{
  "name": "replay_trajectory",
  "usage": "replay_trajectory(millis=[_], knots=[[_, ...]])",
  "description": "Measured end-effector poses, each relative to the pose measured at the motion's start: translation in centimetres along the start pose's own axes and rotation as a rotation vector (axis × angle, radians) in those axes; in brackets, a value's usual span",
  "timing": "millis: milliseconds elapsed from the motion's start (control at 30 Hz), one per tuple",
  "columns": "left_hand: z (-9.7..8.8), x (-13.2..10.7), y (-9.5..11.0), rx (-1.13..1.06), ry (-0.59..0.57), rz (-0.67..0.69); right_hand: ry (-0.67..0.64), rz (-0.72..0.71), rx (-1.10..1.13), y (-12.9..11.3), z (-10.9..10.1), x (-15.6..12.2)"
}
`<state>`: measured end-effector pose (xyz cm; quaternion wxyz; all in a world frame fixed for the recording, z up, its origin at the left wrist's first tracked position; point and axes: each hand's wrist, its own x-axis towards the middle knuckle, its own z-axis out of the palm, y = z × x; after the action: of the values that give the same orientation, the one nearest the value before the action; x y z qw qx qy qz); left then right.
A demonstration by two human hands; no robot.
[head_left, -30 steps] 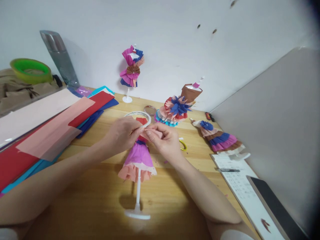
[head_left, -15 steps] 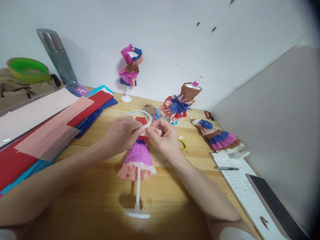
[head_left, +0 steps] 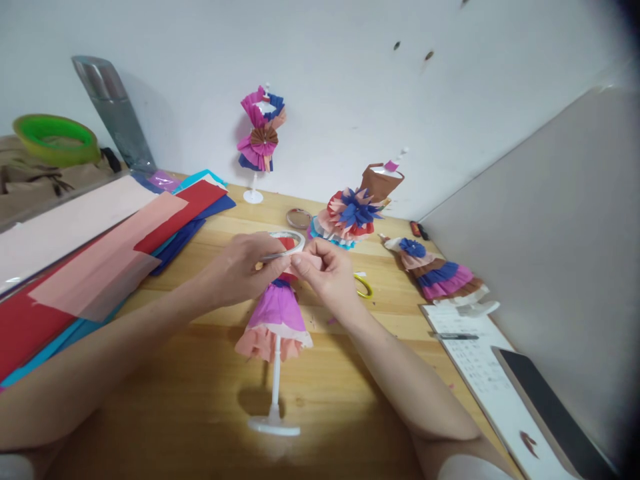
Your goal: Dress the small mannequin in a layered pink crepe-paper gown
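Observation:
My left hand (head_left: 243,267) is closed on the rim of a roll of tape (head_left: 299,240), its thumb against the near side. My right hand (head_left: 334,275) pinches a small piece of pink crepe paper (head_left: 311,261), right beside the roll. Both thumbs nearly meet over the paper. Directly behind and below the hands stands a miniature dress form in a paper dress (head_left: 279,312) with a red top, a blue waist and a purple and pink skirt. Its white stand (head_left: 275,393) rests upright on the table. My hands cover much of the red top.
Sheets of coloured crepe paper (head_left: 105,260) lie on the left. Two dressed forms (head_left: 260,137) (head_left: 356,210) stand at the back, and another dressed form (head_left: 440,270) lies at right. A yellow tape ring (head_left: 364,287), a notepad (head_left: 465,360) and a bottle (head_left: 117,117) are around.
The tape roll has tilted flatter and dropped slightly, and the fingers of my left hand have shifted around it. My right hand keeps its pinch on the pink paper almost unmoved.

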<state>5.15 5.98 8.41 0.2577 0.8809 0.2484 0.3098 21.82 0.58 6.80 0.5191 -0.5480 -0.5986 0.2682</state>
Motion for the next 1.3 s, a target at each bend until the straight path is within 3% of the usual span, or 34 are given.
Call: replay_trajectory(millis=[133, 367, 533, 633, 733, 867, 967, 1133, 1233, 1300], knots=[[-0.3, 0.3, 0.0, -0.286, -0.119, -0.191, -0.016, 0.045, -0.002, -0.3, -0.3, 0.0], [-0.1, 0.6, -1.1, -0.546, -0.154, -0.242, -0.107, 0.078, -0.056, -0.8, -0.9, 0.1], [0.5, 0.6, -1.2, -0.734, -0.197, -0.386, -0.181, -0.037, -0.248, -0.8, -2.0, 0.2], [0.7, 0.7, -1.3, -0.842, -0.220, -0.434, -0.118, -0.157, -0.520, -1.1, -2.7, 0.2], [0.8, 0.7, -1.4, -0.846, -0.198, -0.466, 0.019, -0.418, -0.625, -1.6, -2.6, -0.1], [1.0, 0.6, -1.4, -0.853, -0.178, -0.473, -0.069, -0.751, -0.659, -1.5, -1.5, -0.6], [1.1, 0.5, -1.1, -0.864, -0.187, -0.484, -0.079, -0.815, -0.714, -0.7, -0.6, -0.8], [0.8, 0.8, -0.5, -0.753, -0.168, -0.542, -0.002, -0.969, -0.591, 0.0, -0.4, -0.7], [0.4, 0.8, -0.4, -0.688, -0.153, -0.465, -0.081, -0.994, -0.517, -0.4, -1.0, -0.7], [0.2, 0.9, -0.5, -0.624, -0.138, -0.383, -0.078, -0.913, -0.450, -0.8, -1.5, -0.8]])
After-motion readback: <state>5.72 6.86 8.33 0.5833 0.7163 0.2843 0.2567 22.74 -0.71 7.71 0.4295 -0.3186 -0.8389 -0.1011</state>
